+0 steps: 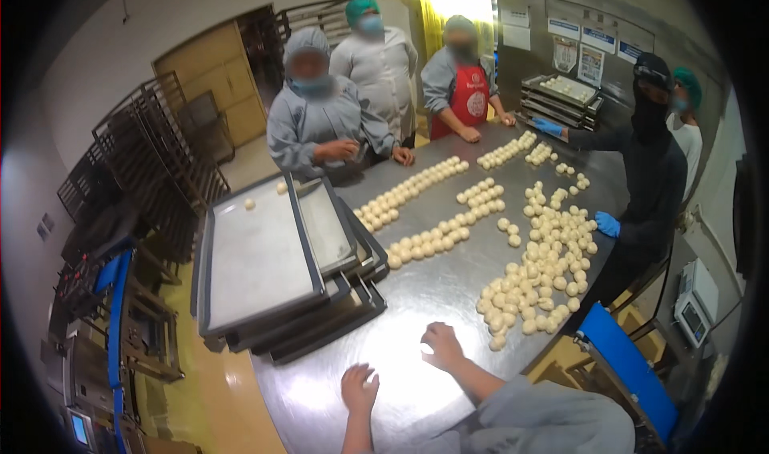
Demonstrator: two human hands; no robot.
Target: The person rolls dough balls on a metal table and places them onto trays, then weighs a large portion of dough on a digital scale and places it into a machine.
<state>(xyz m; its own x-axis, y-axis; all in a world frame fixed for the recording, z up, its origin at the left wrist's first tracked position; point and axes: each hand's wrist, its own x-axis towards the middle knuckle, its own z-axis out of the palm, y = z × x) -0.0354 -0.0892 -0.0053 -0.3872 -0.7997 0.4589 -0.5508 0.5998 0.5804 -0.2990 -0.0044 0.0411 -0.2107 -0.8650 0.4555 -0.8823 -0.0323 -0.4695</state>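
Above the near part of the steel table (404, 310), both my hands are loosely curved. My left hand (360, 388) is open, its thumb apart from the fingers, and no object shows in it. A little farther forward, my right hand (445, 348) is also open, with a bright white patch in the gap between thumb and fingers that looks like glare on the steel. Nearest to my right hand is a large loose heap of round dough balls (535, 274). Beyond my hands, rows of dough balls (428, 244) run across the table.
Stacked trays (260, 262) overlap the table's left edge; the top one carries a few dough balls. Across the table stand several co-workers, one in a red apron (471, 94), another at right with blue gloves (607, 224). A blue conveyor (629, 370) lies at lower right, tray racks (156, 154) at left.
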